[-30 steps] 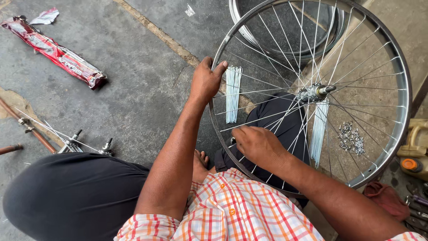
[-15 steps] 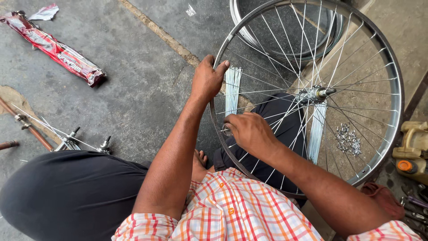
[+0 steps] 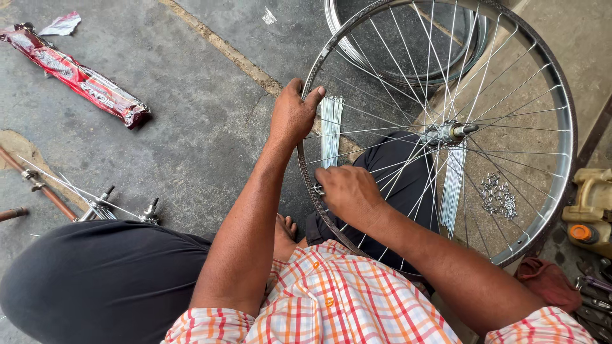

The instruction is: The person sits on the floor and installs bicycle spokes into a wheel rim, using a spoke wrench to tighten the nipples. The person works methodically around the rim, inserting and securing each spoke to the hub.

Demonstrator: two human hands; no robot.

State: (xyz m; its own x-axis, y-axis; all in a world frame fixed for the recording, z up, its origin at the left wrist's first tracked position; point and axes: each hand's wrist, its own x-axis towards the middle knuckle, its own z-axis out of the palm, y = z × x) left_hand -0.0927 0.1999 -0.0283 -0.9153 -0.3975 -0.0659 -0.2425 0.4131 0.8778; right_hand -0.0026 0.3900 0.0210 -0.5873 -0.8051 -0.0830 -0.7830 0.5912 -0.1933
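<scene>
Since the earlier pictures, the right hand [image 3: 347, 191] has been moved a little lower and closer to the rim of the bicycle wheel [image 3: 563, 121], so the work now seems to be done right at the rim. Its fingers are curled narrow around a small metal part by a spoke; what the part is cannot be told. The left hand [image 3: 293, 114] is kept where it was, with fingers wrapped over the rim, so the wheel is held steady. The wheel is propped over the lap, above the concrete floor. Loose spokes [image 3: 331, 127] and small nipples [image 3: 497, 194] are seen through it. A red packet [image 3: 80, 79] is left well apart.
</scene>
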